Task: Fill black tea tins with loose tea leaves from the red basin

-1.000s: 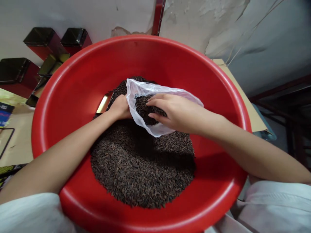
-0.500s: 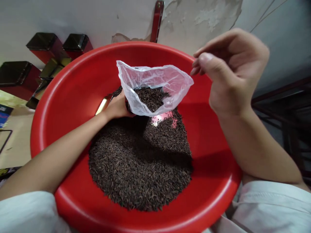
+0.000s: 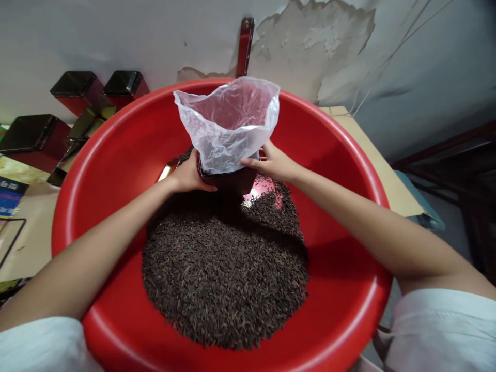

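A big red plastic basin (image 3: 116, 155) holds a heap of dark loose tea leaves (image 3: 225, 268). At the heap's far side stands a dark red tin (image 3: 228, 181) lined with a clear plastic bag (image 3: 228, 124) whose mouth stands up and open. My left hand (image 3: 189, 175) grips the tin's left side. On the tin's right side, my right hand (image 3: 273, 164) has its fingers wrapped on the tin and the bag's lower edge. The bag hides what is inside the tin.
Several dark red tins with black tops (image 3: 77, 90) stand at the back left by the white wall. A red post (image 3: 245, 46) rises behind the basin. A tan tabletop (image 3: 372, 160) shows at the right, with a dark frame (image 3: 457, 155) beyond it.
My right hand came out of the bag, rose up, then dropped to the tin's right side. The bag's mouth now stands upright and the tea in it is hidden.
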`<state>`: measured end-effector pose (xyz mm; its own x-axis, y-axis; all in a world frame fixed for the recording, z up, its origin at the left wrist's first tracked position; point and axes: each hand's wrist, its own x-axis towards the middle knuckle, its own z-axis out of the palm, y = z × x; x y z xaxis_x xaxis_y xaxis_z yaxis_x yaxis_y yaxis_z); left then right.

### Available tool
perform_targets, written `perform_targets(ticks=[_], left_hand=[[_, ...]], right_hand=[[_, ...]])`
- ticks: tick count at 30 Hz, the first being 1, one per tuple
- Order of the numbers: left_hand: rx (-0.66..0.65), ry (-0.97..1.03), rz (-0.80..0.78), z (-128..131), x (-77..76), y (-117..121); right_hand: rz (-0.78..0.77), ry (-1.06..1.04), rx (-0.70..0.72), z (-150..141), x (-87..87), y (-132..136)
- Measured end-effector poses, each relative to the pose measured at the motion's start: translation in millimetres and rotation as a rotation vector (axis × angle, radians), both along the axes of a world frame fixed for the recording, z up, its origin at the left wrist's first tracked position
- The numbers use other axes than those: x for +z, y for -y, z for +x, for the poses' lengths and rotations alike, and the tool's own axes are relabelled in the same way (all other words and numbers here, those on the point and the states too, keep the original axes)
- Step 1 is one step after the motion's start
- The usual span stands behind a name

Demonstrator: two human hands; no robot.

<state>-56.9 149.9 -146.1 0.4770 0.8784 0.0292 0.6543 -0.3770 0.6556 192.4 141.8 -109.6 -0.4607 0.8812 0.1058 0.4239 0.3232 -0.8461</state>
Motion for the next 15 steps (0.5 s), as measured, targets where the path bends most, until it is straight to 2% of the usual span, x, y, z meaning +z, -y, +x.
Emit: perform_targets(ticks=[3,7,11,15], left_hand=[[-0.003,-0.031,-0.061,-2.3,9.2,2.0],[-0.080,-0.064,-0.056,-6.3,16.6,4.5],[-0.084,-0.094,-0.022,-5.8,15.4,4.9],[-0.090,-0.198,-0.012,-0.6,13.0,5.5]], right_hand=[[0.061,-0.035,-0.009,-4.5,-7.3,1.9],[0.148,-0.101,-0.046,-6.0,-7.6,5.8],[0.297,-0.053,-0.116,-8.1,2.1,13.2],[0.374,-0.002,-0.237,-8.9,21.6,20.6]])
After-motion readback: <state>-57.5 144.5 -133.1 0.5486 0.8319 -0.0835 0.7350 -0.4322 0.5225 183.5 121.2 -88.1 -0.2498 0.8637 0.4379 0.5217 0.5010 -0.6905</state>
